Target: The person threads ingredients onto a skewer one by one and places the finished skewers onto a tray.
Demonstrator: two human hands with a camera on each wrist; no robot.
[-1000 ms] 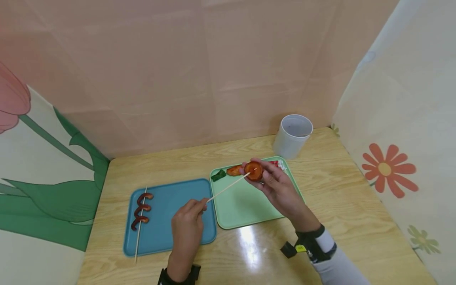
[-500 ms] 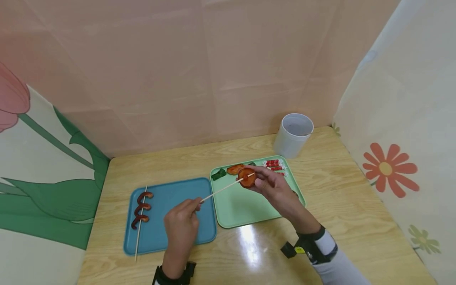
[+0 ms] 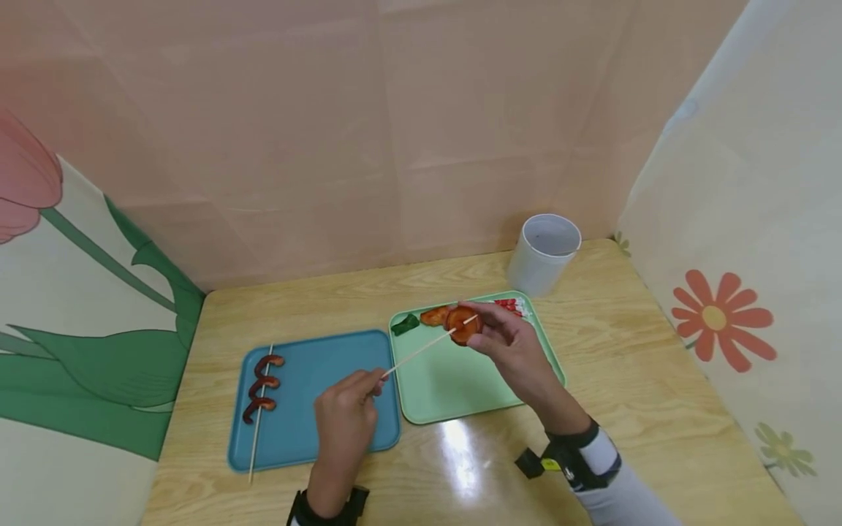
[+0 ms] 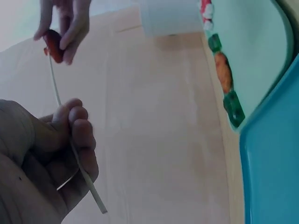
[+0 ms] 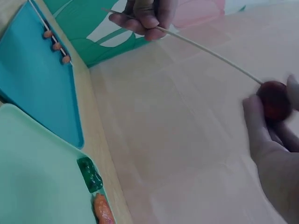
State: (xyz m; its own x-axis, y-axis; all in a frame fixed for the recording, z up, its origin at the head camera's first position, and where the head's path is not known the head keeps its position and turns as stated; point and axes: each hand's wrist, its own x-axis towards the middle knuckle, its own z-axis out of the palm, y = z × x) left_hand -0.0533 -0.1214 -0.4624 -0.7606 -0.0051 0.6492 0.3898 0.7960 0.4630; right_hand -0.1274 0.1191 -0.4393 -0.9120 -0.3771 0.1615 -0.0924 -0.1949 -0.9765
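My left hand [image 3: 347,413] grips a thin bamboo skewer [image 3: 418,352] over the blue tray, with the blunt end sticking out past the fingers in the left wrist view. At its other end is a round, glossy reddish-brown food piece [image 3: 463,326]. The skewer runs through it, and a short pale tip shows beyond. My right hand [image 3: 516,358] pinches this piece by its edge between thumb and fingers, raised over the green tray [image 3: 454,387]. In the right wrist view the round piece [image 5: 274,100] looks dark and slightly blurred, with the thumb and fingers on either side.
On the blue tray [image 3: 316,358], a curly brown piece [image 3: 263,383] is threaded on another skewer. Along the green tray's back edge lie a green piece [image 3: 404,324], an orange-brown piece [image 3: 433,315] and red-and-white pieces [image 3: 511,305], partly hidden. A white cup [image 3: 542,256] stands behind.
Both hands shifted slightly left with the skewer and round piece, then back right. More of the skewer's tip shows past the piece than one second ago. The trays have stayed put.
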